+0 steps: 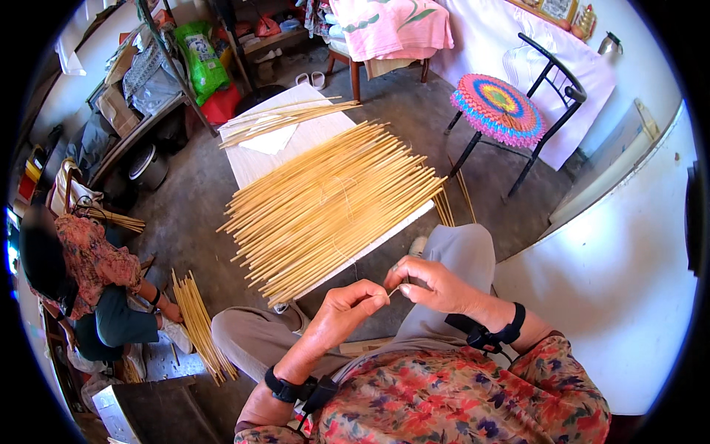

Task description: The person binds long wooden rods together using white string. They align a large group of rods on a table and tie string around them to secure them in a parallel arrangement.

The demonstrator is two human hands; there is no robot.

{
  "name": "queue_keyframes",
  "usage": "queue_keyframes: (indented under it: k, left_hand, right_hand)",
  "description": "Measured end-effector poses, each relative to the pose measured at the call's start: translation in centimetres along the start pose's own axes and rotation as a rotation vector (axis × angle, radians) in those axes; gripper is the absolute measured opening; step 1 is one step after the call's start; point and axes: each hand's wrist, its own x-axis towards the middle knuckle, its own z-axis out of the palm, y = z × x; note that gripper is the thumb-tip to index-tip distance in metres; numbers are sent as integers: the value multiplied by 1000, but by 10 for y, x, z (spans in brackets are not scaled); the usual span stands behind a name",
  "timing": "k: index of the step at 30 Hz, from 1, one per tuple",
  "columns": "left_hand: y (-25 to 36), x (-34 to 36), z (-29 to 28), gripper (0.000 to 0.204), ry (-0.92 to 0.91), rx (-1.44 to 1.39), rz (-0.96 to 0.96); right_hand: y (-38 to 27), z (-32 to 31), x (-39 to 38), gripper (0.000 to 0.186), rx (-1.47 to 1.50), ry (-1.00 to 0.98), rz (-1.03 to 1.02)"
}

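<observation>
Both of my hands are raised above my lap, near the front edge of a low table. My left hand [347,309] pinches one end of a short, thin tan strand [395,291] between thumb and fingertips. Close beside it, my right hand [433,284] grips the strand's other side, thumb against curled fingers. Whether it is string or a fibre is too small to tell. Beyond my hands a wide layer of thin yellow sticks [325,200] lies side by side across the table. Fine pale thread [346,194] runs loosely over the sticks.
Several loose sticks and white paper [270,139] lie at the far end of the pale table [314,94]. A black chair [547,111] with a crocheted cover stands right. At left another person [96,259] sits by a stick bundle [196,325]. A white panel [592,296] stands right.
</observation>
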Motion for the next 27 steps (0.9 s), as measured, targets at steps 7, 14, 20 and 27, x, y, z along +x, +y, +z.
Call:
queue_keyframes:
  k: [7,14,20,27]
  left_hand:
    - [-19,-1,-37,9,-262,393,250]
    - [-82,12,-67,11,-260,804,286]
    - [-107,1,-89,13,-277,791,169]
    - [-110,11,-100,11,-192,794,196]
  right_hand:
    - [42,-9,88,17,124,-10,333]
    - [171,19,198,18,-534,10,311]
    - [233,68,248,20,-713,107,461]
    - [253,75,265,19,-778,12,661]
